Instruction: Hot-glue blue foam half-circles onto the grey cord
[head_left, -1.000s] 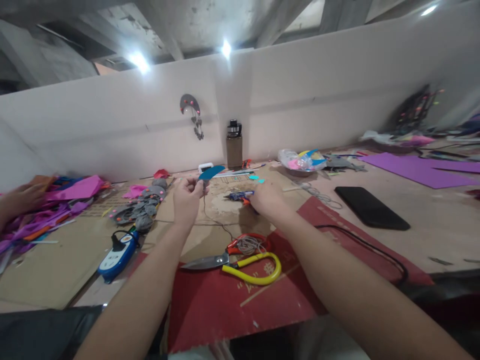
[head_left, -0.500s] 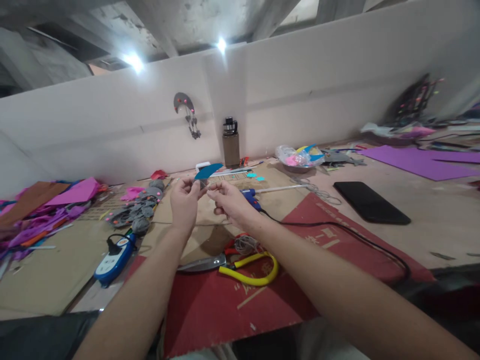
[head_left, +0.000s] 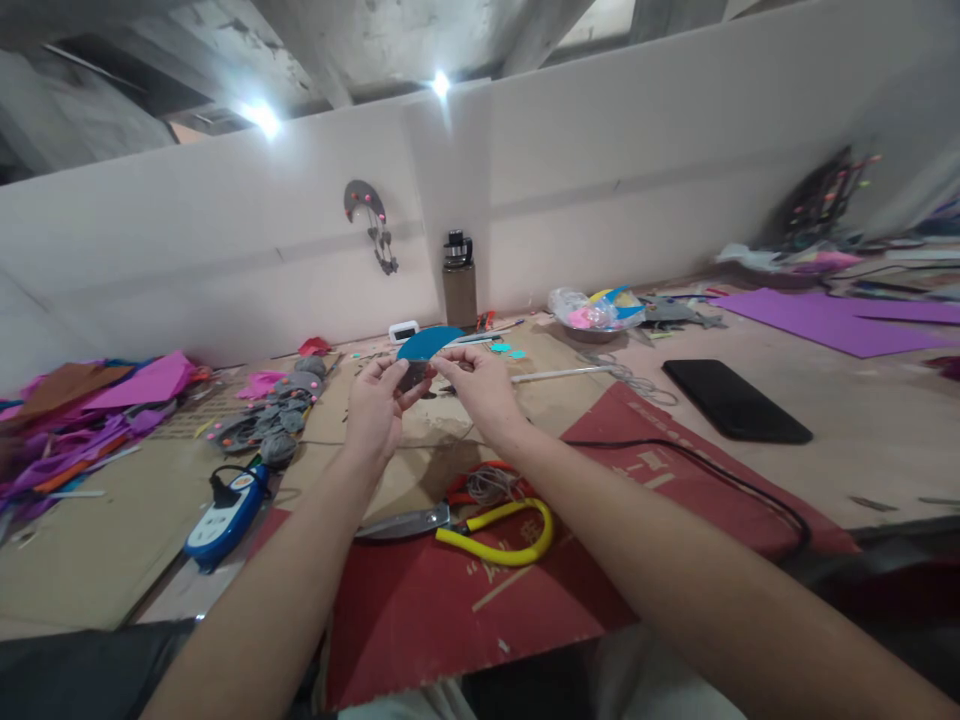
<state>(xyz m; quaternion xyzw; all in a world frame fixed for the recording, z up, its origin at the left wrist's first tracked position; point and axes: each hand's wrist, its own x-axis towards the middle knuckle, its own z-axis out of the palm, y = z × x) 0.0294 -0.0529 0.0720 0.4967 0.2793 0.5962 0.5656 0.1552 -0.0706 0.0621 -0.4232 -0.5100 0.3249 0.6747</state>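
A curved blue felt-like piece [head_left: 430, 342] is raised above the brown cardboard, with a dark greyish part below its edge. My left hand [head_left: 377, 400] pinches its left lower side between thumb and fingers. On the other side, my right hand [head_left: 480, 390] is closed at its lower right edge; the fingertips partly cover it. Below the hands lie large scissors with yellow handles [head_left: 536, 545], their blades pointing left. A coil of grey cord [head_left: 491, 484] rests by a red handle just behind them.
A blue-and-white power strip [head_left: 229, 520] sits at left, near grey felt pieces [head_left: 274, 410] and a colourful cloth pile [head_left: 112, 410]. A bottle [head_left: 459, 285] stands against the wall. To the right are a black phone [head_left: 735, 400], a black cable [head_left: 720, 470] and purple sheets [head_left: 817, 320].
The blue piece has turned to show more of its broad face. My right hand has shifted slightly right and up, and now covers the blue glue gun that showed beside it.
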